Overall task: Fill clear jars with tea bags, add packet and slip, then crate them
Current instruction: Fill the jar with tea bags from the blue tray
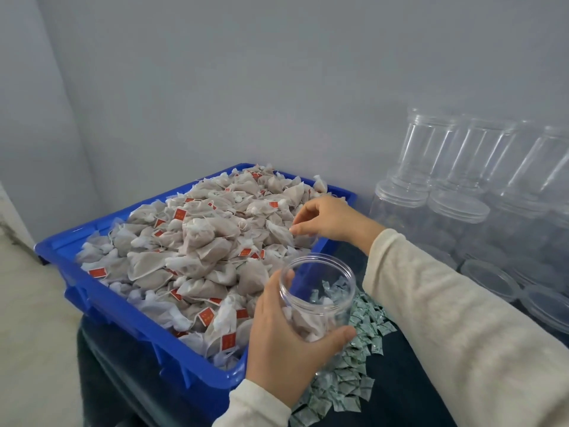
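Note:
A blue plastic bin is heaped with pale tea bags carrying small red tags. My left hand grips a clear open jar tilted beside the bin's right edge; a few tea bags lie in its bottom. My right hand reaches over the bin's right rim, its fingertips pinched at the edge of the tea-bag pile. Whether a bag is between those fingers cannot be made out.
A spread of small green-and-white packets lies on the dark table under the jar. Several empty clear jars are stacked at the right against the grey wall, some with lids. A pale counter lies to the left.

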Action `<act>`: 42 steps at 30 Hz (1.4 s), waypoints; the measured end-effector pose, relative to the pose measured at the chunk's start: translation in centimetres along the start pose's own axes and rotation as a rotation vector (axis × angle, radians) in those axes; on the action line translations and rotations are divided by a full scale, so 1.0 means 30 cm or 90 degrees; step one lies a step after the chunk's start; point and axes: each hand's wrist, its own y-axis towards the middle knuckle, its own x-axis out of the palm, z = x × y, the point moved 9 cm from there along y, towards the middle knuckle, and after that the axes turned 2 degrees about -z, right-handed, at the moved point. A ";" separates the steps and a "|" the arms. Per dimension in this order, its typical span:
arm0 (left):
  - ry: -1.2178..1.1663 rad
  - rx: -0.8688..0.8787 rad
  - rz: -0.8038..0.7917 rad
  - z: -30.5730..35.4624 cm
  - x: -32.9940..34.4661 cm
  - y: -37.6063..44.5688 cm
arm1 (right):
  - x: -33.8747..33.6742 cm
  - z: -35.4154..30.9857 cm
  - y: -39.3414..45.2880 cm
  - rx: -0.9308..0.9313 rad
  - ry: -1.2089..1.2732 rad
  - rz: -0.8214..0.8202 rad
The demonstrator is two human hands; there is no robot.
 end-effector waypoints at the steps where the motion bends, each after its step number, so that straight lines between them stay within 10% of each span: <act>1: 0.002 -0.001 0.003 -0.002 -0.002 0.001 | 0.023 0.015 0.021 0.010 -0.003 -0.014; 26: 0.057 0.000 -0.016 0.016 0.001 0.004 | 0.220 0.180 0.227 0.086 -0.199 -0.009; 42: 0.025 -0.030 -0.017 -0.016 0.002 0.003 | -0.088 0.015 -0.045 -0.011 0.207 0.096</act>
